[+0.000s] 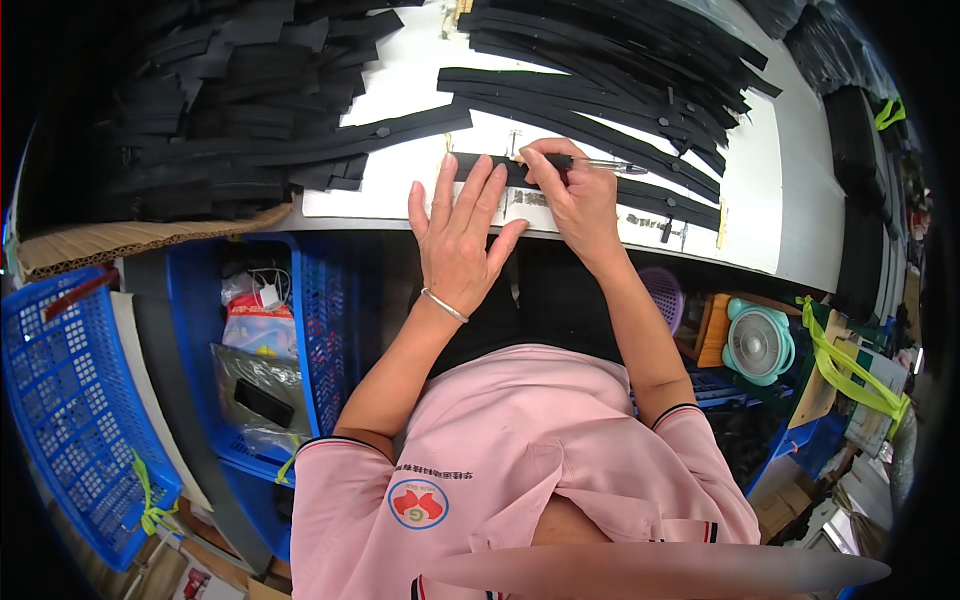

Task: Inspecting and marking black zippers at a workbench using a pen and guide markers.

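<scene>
**Little margin for slipping**

The flat black strip [516,174] lies near the front of the white board [345,203] on the desk [812,250]. The left hand's [457,237] fingers spread across it; the right hand's [582,208] clamp a slim, clear-barrelled pen [603,165]. Uneven pressure could skew the thin strip, straying the pen. Matte strips [265,75] overlap loosely leftward.

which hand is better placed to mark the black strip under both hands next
Probably the right hand: it holds the pen at the black strip, while the left hand lies spread across it.
</scene>
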Tool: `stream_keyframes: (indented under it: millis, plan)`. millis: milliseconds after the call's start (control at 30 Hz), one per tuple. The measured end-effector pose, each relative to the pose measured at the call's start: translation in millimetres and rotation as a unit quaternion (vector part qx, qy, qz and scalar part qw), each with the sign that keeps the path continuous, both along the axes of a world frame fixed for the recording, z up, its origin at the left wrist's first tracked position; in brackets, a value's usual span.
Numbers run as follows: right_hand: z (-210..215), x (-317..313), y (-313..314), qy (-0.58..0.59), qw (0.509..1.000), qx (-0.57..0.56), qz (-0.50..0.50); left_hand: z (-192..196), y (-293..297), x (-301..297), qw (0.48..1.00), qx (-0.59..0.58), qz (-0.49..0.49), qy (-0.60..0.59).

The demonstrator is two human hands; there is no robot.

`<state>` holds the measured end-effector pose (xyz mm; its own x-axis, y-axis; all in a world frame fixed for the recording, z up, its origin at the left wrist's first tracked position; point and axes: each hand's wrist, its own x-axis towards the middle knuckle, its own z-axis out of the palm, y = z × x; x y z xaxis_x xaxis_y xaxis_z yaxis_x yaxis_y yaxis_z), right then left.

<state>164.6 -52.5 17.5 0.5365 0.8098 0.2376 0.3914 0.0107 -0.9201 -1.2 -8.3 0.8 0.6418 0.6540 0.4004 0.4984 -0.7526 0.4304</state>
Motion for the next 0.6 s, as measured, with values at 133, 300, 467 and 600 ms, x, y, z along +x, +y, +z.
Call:
stream_keyframes:
  millis: [133, 300, 467, 600]
  plan:
    - [-2, 0, 0, -0.023, 1.000, -0.012, 0.010, 0, 0, 1, 1.000, 0.005, -0.003, 0.000]
    - [10, 0, -6, 0.016, 1.000, -0.015, 0.022, 1, 0, 0, 1.000, 0.002, 0.000, 0.009]
    - [7, 2, -4, 0.013, 0.999, -0.015, 0.050, 0, 0, 1, 1.000, 0.001, -0.003, 0.010]
    - [8, 5, -9, -0.051, 0.994, -0.071, 0.069, 0, 0, 2, 1.000, 0.000, -0.003, 0.014]
